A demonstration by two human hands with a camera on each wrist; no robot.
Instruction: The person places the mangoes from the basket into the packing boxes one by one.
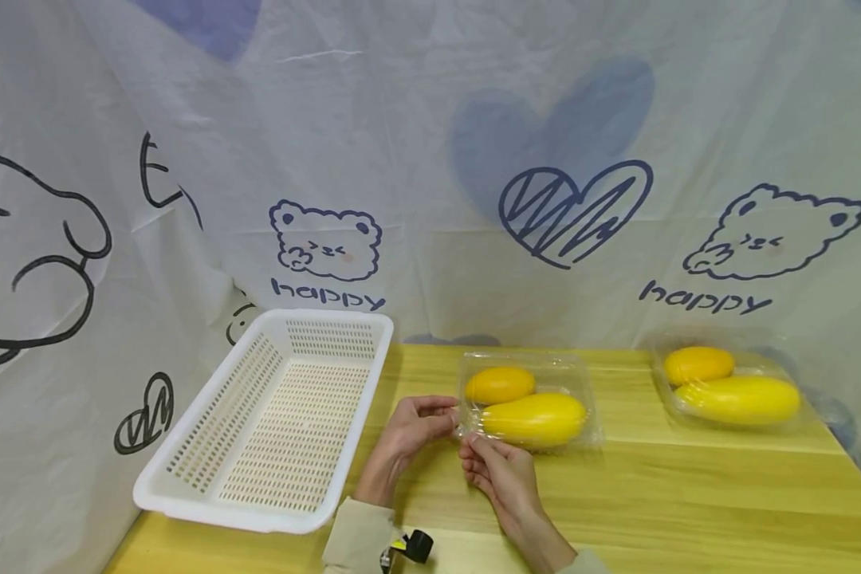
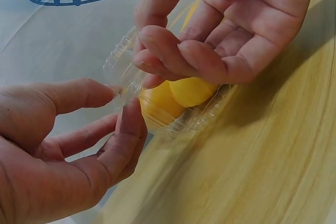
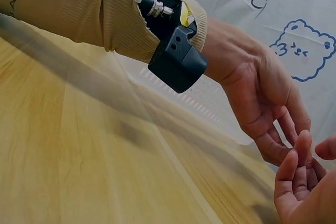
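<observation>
A clear plastic box [image 1: 592, 414] with a lid lies on the table, its left edge between my hands. Inside are a small oval orange-yellow fruit [image 1: 501, 385] and a longer pear-shaped yellow fruit [image 1: 538, 419]. My left hand [image 1: 410, 430] pinches the box's left edge between thumb and fingertips; the left wrist view shows the plastic rim [image 2: 123, 72] there. At the front left corner, my right hand [image 1: 505, 477] holds the rim with thumb and curled fingers. In the right wrist view both hands show, but the box is out of sight.
A white slotted plastic basket [image 1: 340, 478] stands to the left. Another clear box [image 1: 663, 391] at the right holds two similar fruits. The wooden table [image 1: 689, 510] meets a printed cloth [image 1: 430, 159] at the back and left. A small black camera [image 1: 419, 547] sits on my left wrist.
</observation>
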